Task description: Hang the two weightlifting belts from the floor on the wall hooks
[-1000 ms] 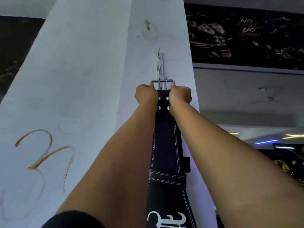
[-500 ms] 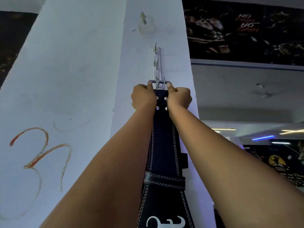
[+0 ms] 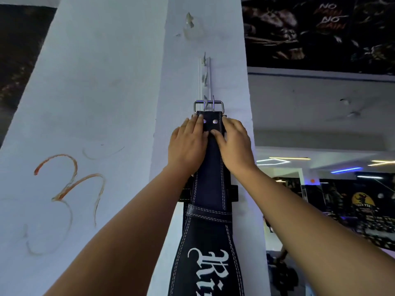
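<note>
A black weightlifting belt [image 3: 210,189] with white stitching and white lettering hangs down the white pillar. Its steel buckle [image 3: 208,105] sits over a hook of the white hook rail [image 3: 205,75]. My left hand [image 3: 187,144] lies flat on the belt's left edge just under the buckle, fingers stretched out. My right hand [image 3: 234,144] rests on the right edge with its thumb across the front. Neither hand is clenched. Black parts of a second belt [image 3: 234,193] stick out from behind the first one; how it hangs is hidden.
Two more hooks on the rail stand bare above the buckle, and a clear stick-on hook [image 3: 189,22] sits higher up. The pillar's left face carries an orange scribble [image 3: 70,189]. A dark poster [image 3: 320,28] and gym gear [image 3: 282,274] are to the right.
Both fists, which gripped the belt's top beside the buckle, have opened and slid slightly down to lie flat. The buckle now hangs on the hook by itself.
</note>
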`<state>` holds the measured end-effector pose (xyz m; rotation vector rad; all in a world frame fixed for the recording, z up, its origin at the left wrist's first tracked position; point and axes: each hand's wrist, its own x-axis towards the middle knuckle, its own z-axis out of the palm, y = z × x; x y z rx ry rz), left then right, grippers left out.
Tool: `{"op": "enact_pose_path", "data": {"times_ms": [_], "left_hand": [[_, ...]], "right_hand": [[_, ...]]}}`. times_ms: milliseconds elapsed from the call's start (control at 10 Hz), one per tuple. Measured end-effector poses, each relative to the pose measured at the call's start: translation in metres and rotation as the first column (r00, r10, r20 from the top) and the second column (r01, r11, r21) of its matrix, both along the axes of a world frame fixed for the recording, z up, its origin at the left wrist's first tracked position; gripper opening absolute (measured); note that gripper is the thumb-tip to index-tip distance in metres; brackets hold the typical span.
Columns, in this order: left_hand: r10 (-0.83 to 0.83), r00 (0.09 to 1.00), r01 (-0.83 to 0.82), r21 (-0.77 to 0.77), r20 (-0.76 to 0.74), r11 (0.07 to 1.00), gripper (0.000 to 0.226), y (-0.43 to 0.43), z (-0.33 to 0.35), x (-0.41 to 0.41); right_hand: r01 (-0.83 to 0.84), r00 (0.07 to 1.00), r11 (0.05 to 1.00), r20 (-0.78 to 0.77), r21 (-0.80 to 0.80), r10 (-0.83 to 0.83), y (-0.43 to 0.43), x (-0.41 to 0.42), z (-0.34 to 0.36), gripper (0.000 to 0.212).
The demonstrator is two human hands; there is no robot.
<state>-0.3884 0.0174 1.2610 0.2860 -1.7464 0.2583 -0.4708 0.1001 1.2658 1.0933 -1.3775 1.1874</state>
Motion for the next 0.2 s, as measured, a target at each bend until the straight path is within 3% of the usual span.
{"op": "enact_pose_path", "data": {"times_ms": [200], "left_hand": [[0.132, 0.991, -0.129, -0.074, 0.037, 0.989, 0.053, 0.005, -0.033, 0.023]], "right_hand": [[0.154, 0.980, 0.987, -0.131, 0.048, -0.147, 0.022, 0.006, -0.029, 0.051]]}}
